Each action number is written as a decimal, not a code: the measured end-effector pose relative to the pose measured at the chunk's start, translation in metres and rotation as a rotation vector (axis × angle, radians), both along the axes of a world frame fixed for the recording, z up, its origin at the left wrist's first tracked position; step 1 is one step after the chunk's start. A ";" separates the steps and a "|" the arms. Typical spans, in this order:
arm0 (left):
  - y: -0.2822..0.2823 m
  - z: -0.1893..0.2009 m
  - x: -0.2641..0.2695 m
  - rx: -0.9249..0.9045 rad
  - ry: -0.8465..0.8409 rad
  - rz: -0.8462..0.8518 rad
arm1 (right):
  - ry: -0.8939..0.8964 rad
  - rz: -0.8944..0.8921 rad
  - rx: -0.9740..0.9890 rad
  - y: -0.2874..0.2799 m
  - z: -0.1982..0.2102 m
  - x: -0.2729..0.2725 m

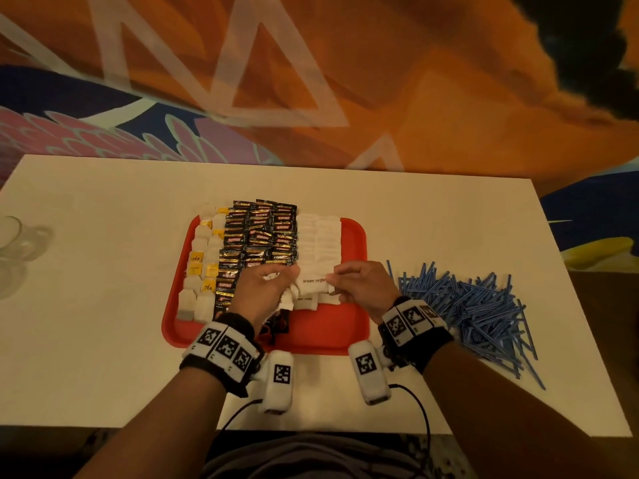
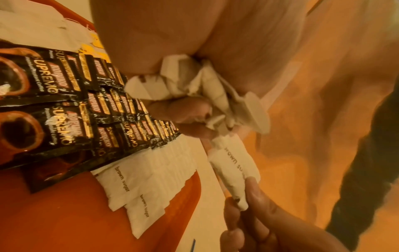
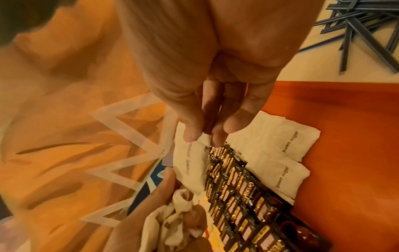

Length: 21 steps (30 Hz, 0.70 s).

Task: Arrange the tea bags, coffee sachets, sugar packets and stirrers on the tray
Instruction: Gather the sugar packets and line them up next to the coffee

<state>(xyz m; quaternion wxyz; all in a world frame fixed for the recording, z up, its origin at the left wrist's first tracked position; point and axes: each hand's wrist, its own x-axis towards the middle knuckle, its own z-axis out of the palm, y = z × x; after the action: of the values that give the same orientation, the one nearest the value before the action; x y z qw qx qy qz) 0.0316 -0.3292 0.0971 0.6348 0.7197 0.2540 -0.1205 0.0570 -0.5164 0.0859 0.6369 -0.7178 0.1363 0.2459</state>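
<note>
Left hand (image 1: 264, 288) fingers curl around a bunch of sugar packets (image 2: 194, 85); right hand (image 1: 359, 285) pinches one packet (image 1: 313, 283) over the tray (image 1: 349, 326). Risk: bunch slips from the crowded grip, scattering onto laid rows; stirrers (image 1: 466, 305) lie off-tray.

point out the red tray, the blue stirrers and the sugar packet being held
red tray (image 1: 325, 326), head view, bare near floor
blue stirrers (image 1: 477, 305), head view, middle of pile
sugar packet (image 1: 313, 281), head view, printed face

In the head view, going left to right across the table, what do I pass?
Clear glass → tea bags on the red tray → black coffee sachets → white sugar packets → loose pile of blue stirrers on the table.
</note>
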 end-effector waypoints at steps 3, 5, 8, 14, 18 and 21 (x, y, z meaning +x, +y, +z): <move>0.008 -0.013 -0.002 0.013 0.088 0.060 | 0.008 0.015 -0.116 -0.007 -0.024 0.002; 0.015 -0.023 -0.007 0.017 0.135 0.081 | -0.007 0.083 -0.248 -0.015 -0.040 0.001; 0.023 -0.030 -0.015 0.017 0.181 0.093 | 0.025 0.098 -0.317 -0.022 -0.060 -0.005; 0.035 -0.042 -0.027 0.042 0.215 0.096 | 0.176 -0.025 -0.207 -0.010 -0.090 -0.006; 0.040 -0.047 -0.027 0.054 0.225 0.114 | 0.148 -0.037 -0.352 0.001 -0.105 -0.006; 0.044 -0.050 -0.026 0.033 0.232 0.105 | 0.126 -0.050 -0.453 0.005 -0.113 -0.007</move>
<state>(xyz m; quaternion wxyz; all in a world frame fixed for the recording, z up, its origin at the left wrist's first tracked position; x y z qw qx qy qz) 0.0061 -0.2857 0.0472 0.5946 0.6971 0.3649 -0.1655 0.0497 -0.5114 -0.0276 0.4556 -0.8221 0.2451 0.2376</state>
